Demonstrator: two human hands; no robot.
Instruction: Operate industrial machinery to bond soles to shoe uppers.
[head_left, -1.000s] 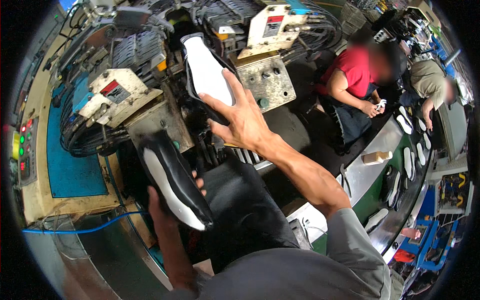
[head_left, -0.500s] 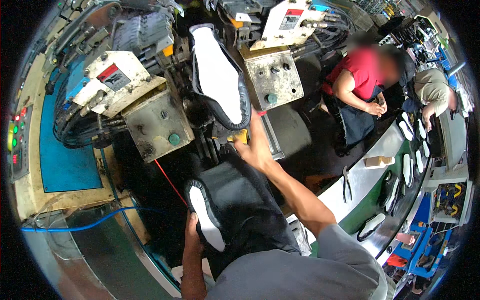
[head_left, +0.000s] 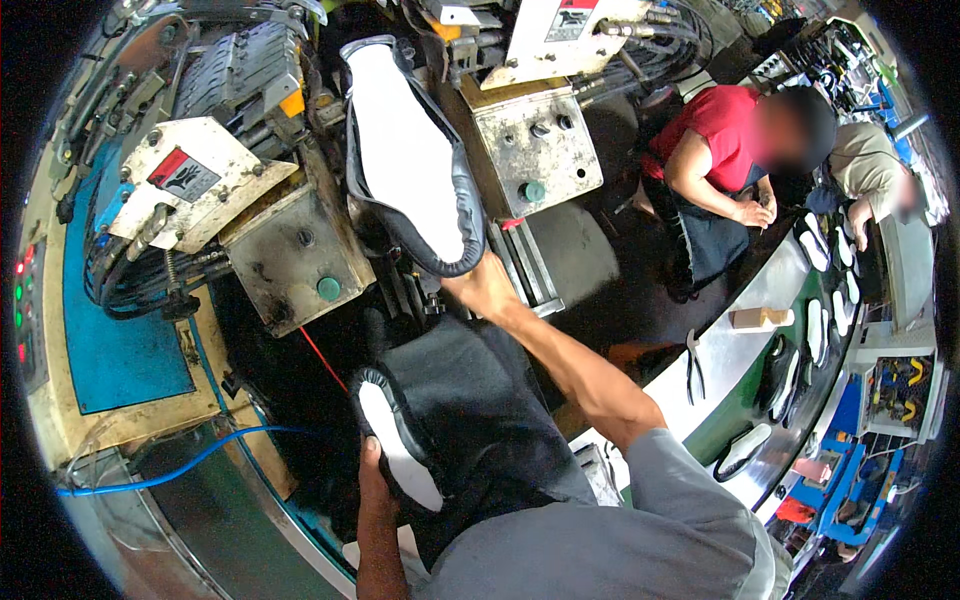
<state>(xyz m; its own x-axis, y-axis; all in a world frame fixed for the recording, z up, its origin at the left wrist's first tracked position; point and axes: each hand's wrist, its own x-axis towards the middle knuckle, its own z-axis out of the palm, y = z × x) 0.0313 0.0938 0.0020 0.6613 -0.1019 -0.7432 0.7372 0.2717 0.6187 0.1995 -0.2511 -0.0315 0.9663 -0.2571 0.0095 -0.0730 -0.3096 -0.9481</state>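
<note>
My right hand (head_left: 481, 289) is closed around the rounded lower end of a black shoe upper (head_left: 472, 222). A long white insole board (head_left: 408, 160) covers its upturned underside, and most of my fingers are hidden beneath it. This shoe is raised between the two halves of a machine. Nearer me, my left hand (head_left: 372, 468) grips the side of a second black shoe upper (head_left: 366, 382), its thumb at the edge of the white insole (head_left: 397, 440). That shoe is against the black apron (head_left: 470, 400) over my lap.
Metal control boxes (head_left: 297, 262) (head_left: 538, 150) flank the raised shoe. A conveyor (head_left: 715, 425) on the right carries several shoes, pincers (head_left: 694, 368) and a beige block (head_left: 760, 319). A co-worker in red (head_left: 707, 140) sits beyond, another person beside them. A blue hose (head_left: 190, 452) crosses at left.
The raised shoe looks larger, and my right hand has moved in under its lower end, its thumb no longer sticking out. The whole view has shifted slightly. Both shoes stay held.
</note>
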